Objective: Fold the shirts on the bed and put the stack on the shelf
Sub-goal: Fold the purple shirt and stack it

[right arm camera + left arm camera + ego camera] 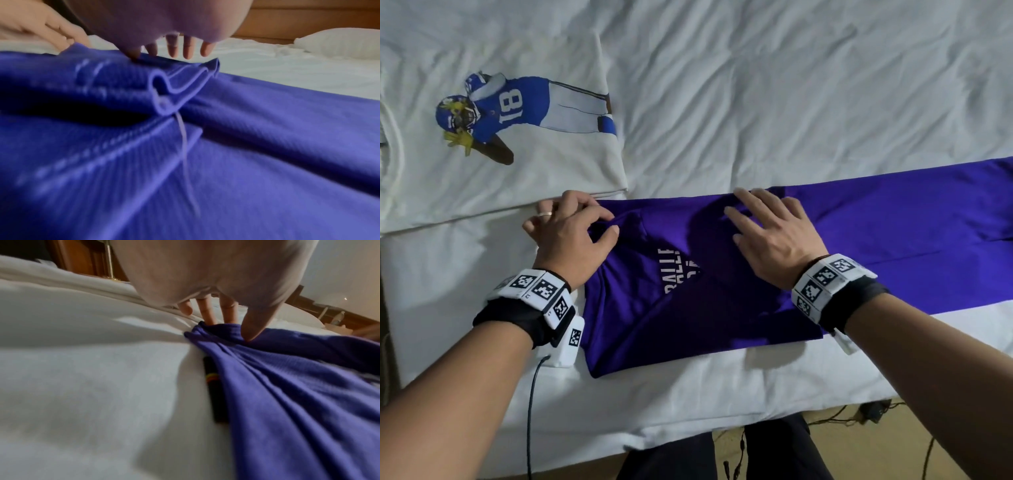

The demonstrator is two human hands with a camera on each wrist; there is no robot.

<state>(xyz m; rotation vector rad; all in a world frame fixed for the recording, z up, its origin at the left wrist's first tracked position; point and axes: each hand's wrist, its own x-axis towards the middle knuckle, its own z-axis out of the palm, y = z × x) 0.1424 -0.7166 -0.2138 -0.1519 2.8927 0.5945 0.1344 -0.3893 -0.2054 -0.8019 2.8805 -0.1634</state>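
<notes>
A purple shirt (722, 308) with white lettering lies across the white bed (756, 102), folded lengthwise and running off to the right. My left hand (610, 223) pinches a bunch of its fabric at the left end. In the left wrist view the thumb presses on the purple shirt (287, 402) and the fingers sit behind the bunch under my left hand (230, 331). My right hand (734, 222) is spread over the shirt's far edge. In the right wrist view its thumb touches a fold of the purple shirt (246, 146), and the straight fingers of my right hand (154, 54) hover.
A folded white shirt (500, 154) printed with a football player numbered 18 lies at the far left, just beyond my left hand. A black strip with coloured stripes (213, 394) shows at the purple shirt's edge. A pillow (339, 43) lies by the wooden headboard. Cables (842, 421) trail on the floor.
</notes>
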